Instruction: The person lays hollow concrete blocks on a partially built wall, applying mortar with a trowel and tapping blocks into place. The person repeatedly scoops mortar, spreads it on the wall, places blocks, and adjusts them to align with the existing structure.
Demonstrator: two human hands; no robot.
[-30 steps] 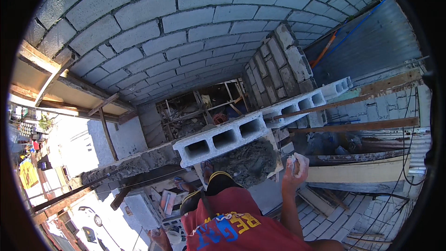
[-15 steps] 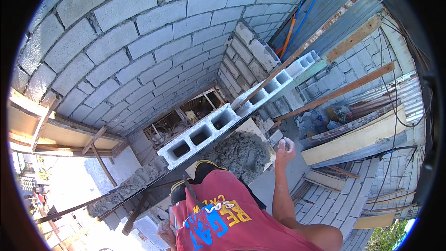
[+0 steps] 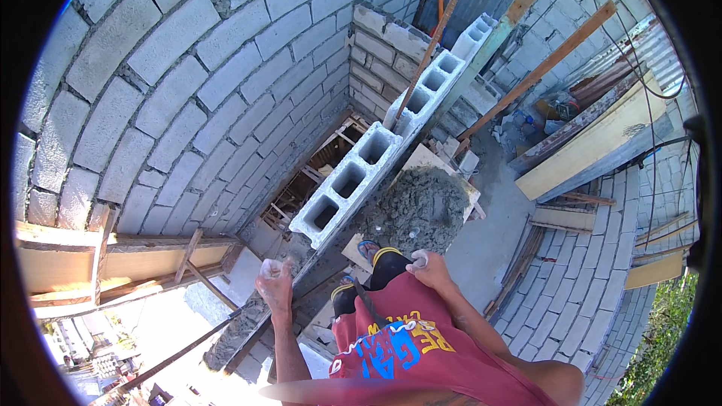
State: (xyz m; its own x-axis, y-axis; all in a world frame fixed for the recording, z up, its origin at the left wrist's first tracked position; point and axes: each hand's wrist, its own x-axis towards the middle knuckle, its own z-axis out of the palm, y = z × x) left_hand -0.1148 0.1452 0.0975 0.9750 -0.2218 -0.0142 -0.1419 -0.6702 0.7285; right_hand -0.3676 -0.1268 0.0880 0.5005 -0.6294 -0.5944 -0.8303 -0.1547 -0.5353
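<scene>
My left hand (image 3: 274, 283), whitened with dust, is raised beside the near end of the wall course. Its fingers are curled and nothing shows in them. My right hand (image 3: 429, 266) hangs in front of my red shirt, near the mortar heap, its dusty fingers also bent in with nothing visible in them. Ahead of me a hollow concrete block (image 3: 349, 180) with three openings lies along the top of the low wall. Grey wet mortar (image 3: 423, 207) is heaped on a board to its right. More mortar (image 3: 237, 334) coats the wall's top at the lower left.
A rusty steel bar (image 3: 432, 43) rises beside further hollow blocks (image 3: 430, 89). A tall block wall (image 3: 180, 105) stands on the left. A wooden brace (image 3: 538, 68) slants across the right, above leaning planks (image 3: 590, 135). Wooden framing (image 3: 113, 244) edges a bright drop at the left.
My left hand has risen from the lower edge to beside the wall. My right hand has drawn in toward my body. The view has turned, and my feet now show.
</scene>
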